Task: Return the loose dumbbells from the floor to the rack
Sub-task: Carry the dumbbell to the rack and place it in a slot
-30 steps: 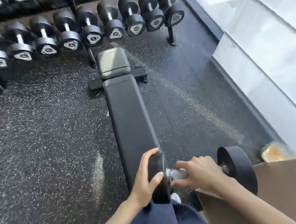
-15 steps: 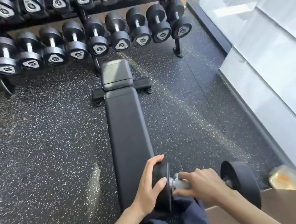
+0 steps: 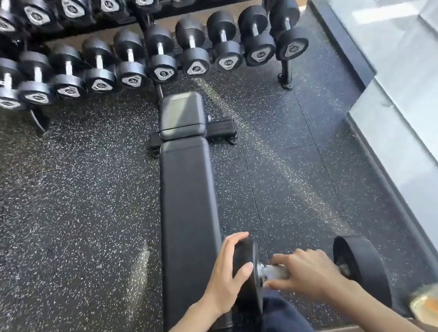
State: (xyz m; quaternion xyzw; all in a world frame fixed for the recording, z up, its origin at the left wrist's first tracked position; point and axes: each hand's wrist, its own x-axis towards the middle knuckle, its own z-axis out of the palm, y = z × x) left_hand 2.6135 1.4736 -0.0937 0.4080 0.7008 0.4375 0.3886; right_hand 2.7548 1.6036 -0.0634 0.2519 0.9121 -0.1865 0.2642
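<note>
Black round-headed dumbbell [image 3: 360,267] with a knurled silver handle, held crosswise low in the view, just right of the near end of the flat black workout bench [image 3: 189,211] and above dark trousers [image 3: 283,327]. Near head rimmed in metal on its inner face; far head plain matte black, edge-on to the camera. Whether resting on the lap or lifted clear of it, cannot tell.

Left hand [image 3: 230,274] spread wide over the outer face of the left head, fingers curled over its top edge, thumb pressed on the rim. Right hand [image 3: 308,271] clenched round the handle between the two heads, knuckles up, a short stretch of bare knurling showing beside the thumb.

Speckled black rubber floor [image 3: 65,214] all around. Beyond the far end of the bench, a two-tier dumbbell rack [image 3: 285,73] filled with rows of black dumbbells bearing silver triangular end plates, well apart from the held one. Pale glass wall [image 3: 410,85] along the right, a blurred orange-tinted object [image 3: 434,307] at its foot.
</note>
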